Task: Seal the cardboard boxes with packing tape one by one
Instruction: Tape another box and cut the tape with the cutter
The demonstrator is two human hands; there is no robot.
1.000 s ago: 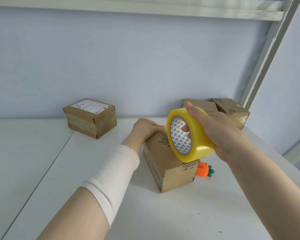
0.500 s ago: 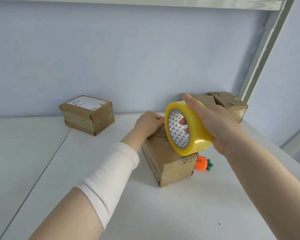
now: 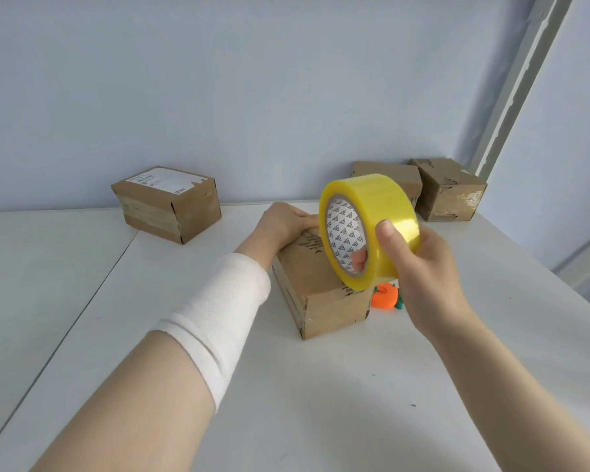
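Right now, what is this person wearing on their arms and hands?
Both hands, the left hand and the right hand, are bare, with no gloves or rings visible. The left forearm carries a white ribbed stretch sleeve; the right forearm is uncovered.

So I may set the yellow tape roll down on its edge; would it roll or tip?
Probably rolls: the tape roll is round, and the table looks smooth. Its wide band likely resists tipping. The right hand lifts it alone, so it seems fairly light.
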